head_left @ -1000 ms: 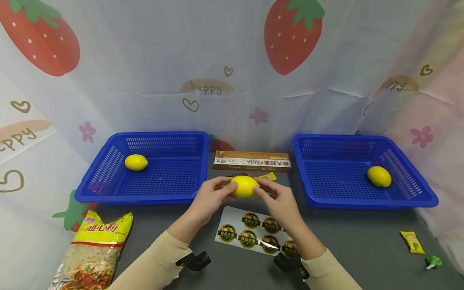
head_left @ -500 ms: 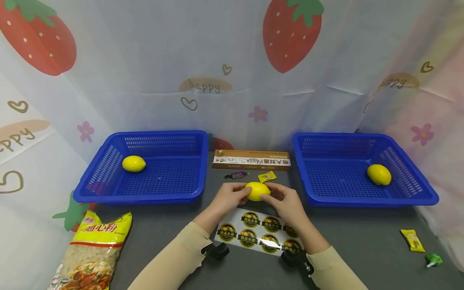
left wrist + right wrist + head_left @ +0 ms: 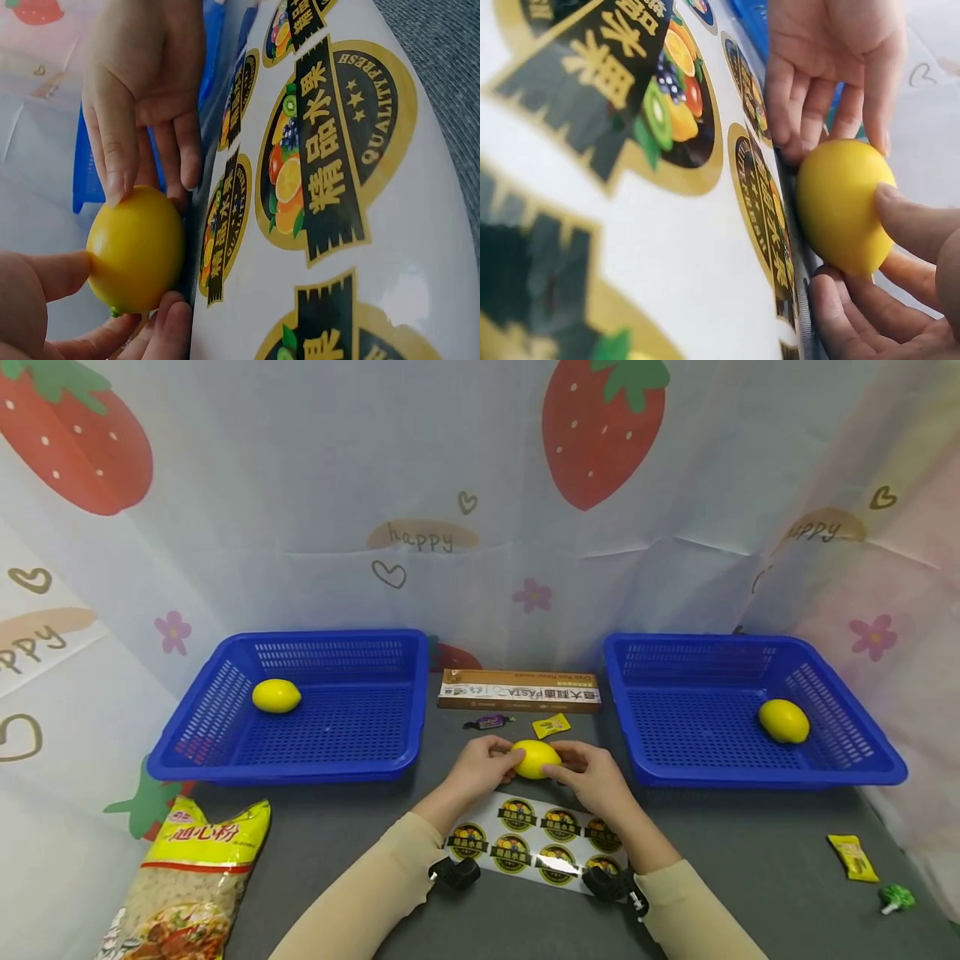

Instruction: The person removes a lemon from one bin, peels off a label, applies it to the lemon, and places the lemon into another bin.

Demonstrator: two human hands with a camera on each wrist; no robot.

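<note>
One lemon (image 3: 536,760) is held at the centre of the head view, between the left hand (image 3: 482,767) and the right hand (image 3: 596,777). Both hands are partly closed: each pinches one end of the fruit between thumb and bent fingers. Whether its underside touches the tabletop (image 3: 330,877) cannot be determined.

Count of items, head view:
Lemons: three in all. Besides the held one, a second lemon (image 3: 276,696) lies in the blue basket at centre left (image 3: 281,774), and a third lemon (image 3: 783,721) in the blue basket at centre right (image 3: 772,777).
Baskets: two.
Sticker sheet (image 3: 491,810): one, flat below the hands at lower centre. At least seven round labels show; the forearms cover part of it.
Pasta box (image 3: 519,691): one, between the baskets.
Wrapped sweets: three. One purple sweet (image 3: 489,722) and one yellow sweet (image 3: 551,725) lie just above the held lemon; another yellow packet (image 3: 853,858) lies at lower right.
Green item on a white stem (image 3: 896,897): one, near that packet.
Food bag (image 3: 197,877): one, lower left.
</note>
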